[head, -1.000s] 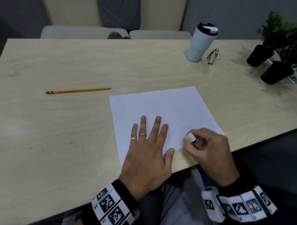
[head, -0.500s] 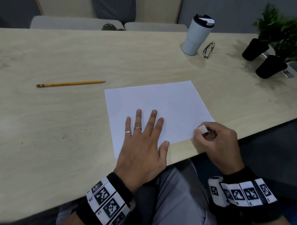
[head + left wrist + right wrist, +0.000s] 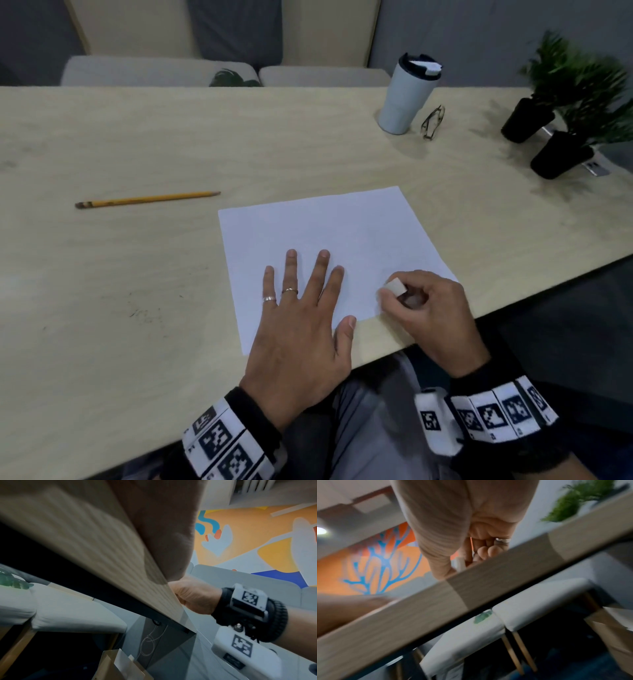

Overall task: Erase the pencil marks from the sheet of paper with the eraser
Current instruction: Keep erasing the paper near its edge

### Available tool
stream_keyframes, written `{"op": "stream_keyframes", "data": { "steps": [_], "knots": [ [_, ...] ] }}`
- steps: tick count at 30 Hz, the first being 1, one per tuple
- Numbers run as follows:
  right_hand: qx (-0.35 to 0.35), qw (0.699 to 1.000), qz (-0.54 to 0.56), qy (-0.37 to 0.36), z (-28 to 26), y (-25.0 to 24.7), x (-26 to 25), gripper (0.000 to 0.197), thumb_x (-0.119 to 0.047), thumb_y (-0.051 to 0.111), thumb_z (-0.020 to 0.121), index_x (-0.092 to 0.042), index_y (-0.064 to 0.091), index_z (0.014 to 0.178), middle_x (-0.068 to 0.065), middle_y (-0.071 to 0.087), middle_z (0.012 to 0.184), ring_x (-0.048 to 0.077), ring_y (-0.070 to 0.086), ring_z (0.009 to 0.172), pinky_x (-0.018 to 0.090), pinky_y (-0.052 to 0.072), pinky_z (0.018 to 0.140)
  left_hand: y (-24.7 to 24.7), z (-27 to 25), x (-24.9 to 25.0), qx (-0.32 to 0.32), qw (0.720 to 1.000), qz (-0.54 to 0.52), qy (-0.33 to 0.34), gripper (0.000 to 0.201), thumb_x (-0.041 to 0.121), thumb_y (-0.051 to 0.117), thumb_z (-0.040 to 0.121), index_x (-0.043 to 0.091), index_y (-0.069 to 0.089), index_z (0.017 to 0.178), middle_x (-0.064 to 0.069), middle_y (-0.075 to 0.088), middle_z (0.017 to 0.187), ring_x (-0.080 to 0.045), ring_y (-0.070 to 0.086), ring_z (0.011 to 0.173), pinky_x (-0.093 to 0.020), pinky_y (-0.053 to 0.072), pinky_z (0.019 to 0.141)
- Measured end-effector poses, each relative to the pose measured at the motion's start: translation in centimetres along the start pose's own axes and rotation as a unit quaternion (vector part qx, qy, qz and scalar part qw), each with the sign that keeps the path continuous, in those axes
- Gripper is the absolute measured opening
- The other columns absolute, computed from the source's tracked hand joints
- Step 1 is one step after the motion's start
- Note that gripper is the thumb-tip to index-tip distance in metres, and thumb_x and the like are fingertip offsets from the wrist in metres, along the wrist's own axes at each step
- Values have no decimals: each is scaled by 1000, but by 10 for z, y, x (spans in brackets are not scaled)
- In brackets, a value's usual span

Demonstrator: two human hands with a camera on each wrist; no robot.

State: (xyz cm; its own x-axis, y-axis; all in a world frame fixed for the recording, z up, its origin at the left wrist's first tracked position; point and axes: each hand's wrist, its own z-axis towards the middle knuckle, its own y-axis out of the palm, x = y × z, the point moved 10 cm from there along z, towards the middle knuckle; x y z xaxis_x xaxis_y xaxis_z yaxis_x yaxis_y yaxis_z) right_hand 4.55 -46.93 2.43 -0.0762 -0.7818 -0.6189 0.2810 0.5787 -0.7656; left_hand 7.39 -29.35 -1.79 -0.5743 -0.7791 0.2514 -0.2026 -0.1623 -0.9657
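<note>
The eraser (image 3: 395, 287), a small pale block, sits pinched in the curled fingers of the right hand (image 3: 433, 308), its lower end down on the sheet of paper (image 3: 329, 226) near the sheet's near right corner. From the right wrist camera only a thin white sliver of the eraser (image 3: 460, 563) shows between thumb and fingertips above the table edge, and that view is blurred.

The paper lies close to the near edge of the table (image 3: 144, 308), turned slightly clockwise. Whatever pencil marks it carries are too faint to make out. At about nine o'clock from the eraser the left hand (image 3: 301, 329) lies flat on the lower left part of the sheet, palm down, fingers straight and spread, two rings on them, the thumb reaching the paper's near edge.

Out at ten o'clock from the sheet, well apart from it, a yellow pencil (image 3: 147, 199) lies on the bare wood, point toward the paper. Dark specks (image 3: 144, 311) dot the table at about eight o'clock. At one o'clock, near the far edge, stands a pale travel mug (image 3: 407, 99) with a dark lid, and a pair of glasses (image 3: 433, 122) just beside it. Two potted plants (image 3: 561, 137) in black pots sit at two o'clock, by the table's right end.
</note>
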Motion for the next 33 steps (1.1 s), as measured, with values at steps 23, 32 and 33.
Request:
{"op": "stream_keyframes", "data": {
  "steps": [23,32,33],
  "knots": [
    [92,995,-44,23,19,-19,27,26,-15,77,88,-25,61,70,-9,60,69,16,55,76,38,46,68,0,-1,1,3,1000,1,1,71,56,17,107,22,13,169,-1,-7,177,-37,-17,160,-64,-1,127],
    [105,993,-60,14,24,-20,29,27,-20,74,89,-23,58,68,-8,58,67,20,53,73,44,49,69,1,-1,0,7,1000,2,2,71,55,17,107,22,13,169,0,-7,177,-37,-18,160,-64,-1,127],
    [101,993,-50,13,22,-18,25,26,-18,76,89,-23,60,69,-8,60,68,21,54,74,43,49,69,0,-1,1,8,1000,-1,3,71,55,17,107,22,13,169,0,-8,177,-37,-19,160,-64,-1,127]
  ]
}}
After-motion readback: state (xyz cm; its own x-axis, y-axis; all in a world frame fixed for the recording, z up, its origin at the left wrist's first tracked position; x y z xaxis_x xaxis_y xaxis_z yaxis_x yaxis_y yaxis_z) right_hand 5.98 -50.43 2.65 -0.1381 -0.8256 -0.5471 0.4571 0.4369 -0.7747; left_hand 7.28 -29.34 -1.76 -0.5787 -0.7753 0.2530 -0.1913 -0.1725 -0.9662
